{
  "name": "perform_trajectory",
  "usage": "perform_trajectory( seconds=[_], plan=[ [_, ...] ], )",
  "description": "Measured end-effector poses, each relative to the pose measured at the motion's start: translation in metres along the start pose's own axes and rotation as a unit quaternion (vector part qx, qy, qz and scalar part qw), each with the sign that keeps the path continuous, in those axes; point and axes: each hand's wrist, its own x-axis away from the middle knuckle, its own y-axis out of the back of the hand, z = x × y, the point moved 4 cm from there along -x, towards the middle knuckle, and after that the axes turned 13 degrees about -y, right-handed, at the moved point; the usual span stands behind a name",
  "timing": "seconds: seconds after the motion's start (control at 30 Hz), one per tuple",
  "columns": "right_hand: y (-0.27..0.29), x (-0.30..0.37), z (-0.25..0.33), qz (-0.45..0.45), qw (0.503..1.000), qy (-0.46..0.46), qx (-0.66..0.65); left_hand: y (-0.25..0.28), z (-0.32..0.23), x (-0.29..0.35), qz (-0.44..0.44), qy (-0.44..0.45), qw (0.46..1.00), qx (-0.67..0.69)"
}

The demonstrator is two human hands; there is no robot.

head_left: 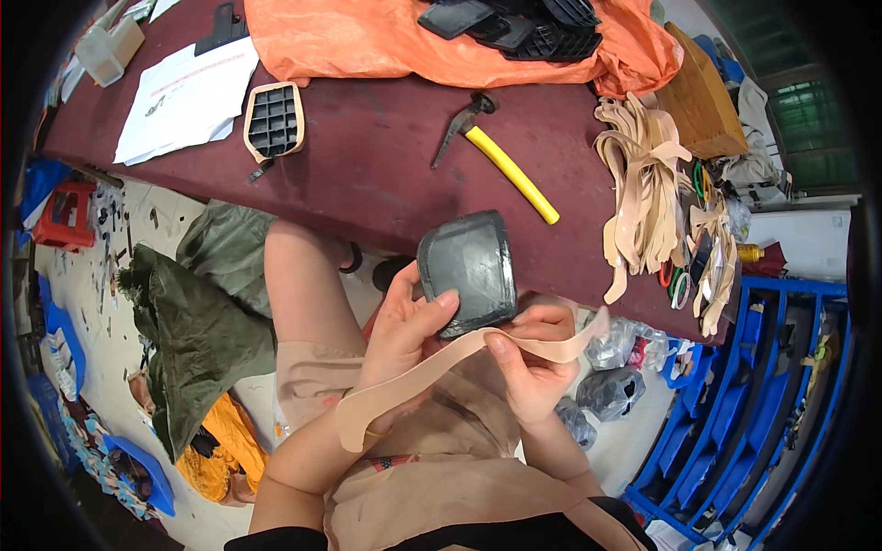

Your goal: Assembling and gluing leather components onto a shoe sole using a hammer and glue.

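Observation:
A black heel block (467, 271), smooth-faced with a glossy rim, is gripped in my left hand (413, 317). The thumb lies across its lower left corner and the other fingers go behind it. Just below, a beige leather-like strip (390, 390) with a widened end is pinched between the thumb and fingers of my right hand (533, 358). From there the strip runs down to the left, in front of my left wrist, and its other end sticks out past my right hand. The strip passes close to the block's lower edge; whether they touch I cannot tell.
On the dark red table (367, 138) lie a yellow-handled hammer (510, 170), a beige-rimmed heel block (275, 121), papers (188, 101) and a pile of beige strips (638, 174). Black pieces (514, 26) rest on an orange sheet (367, 46). A blue rack (735, 413) stands right.

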Motion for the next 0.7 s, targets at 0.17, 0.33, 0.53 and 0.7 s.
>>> perform_trajectory(
  seconds=[0.17,0.33,0.53,0.7],
  plan=[
    [0.002,-0.001,-0.003,0.003,1.0,-0.009,-0.006,-0.001,0.001,0.002,-0.007,0.001,1.0,0.006],
    [0.004,-0.007,0.0,-0.001,0.994,0.086,0.073,0.0,-0.001,0.002,-0.007,-0.001,1.0,0.001],
    [0.016,-0.017,0.004,0.016,0.995,-0.092,-0.027,0.003,-0.006,0.0,0.012,0.037,0.999,-0.003],
    [0.024,-0.031,0.007,0.082,0.992,-0.063,-0.076,0.006,-0.005,0.003,0.061,0.069,0.996,-0.012]
  ],
)
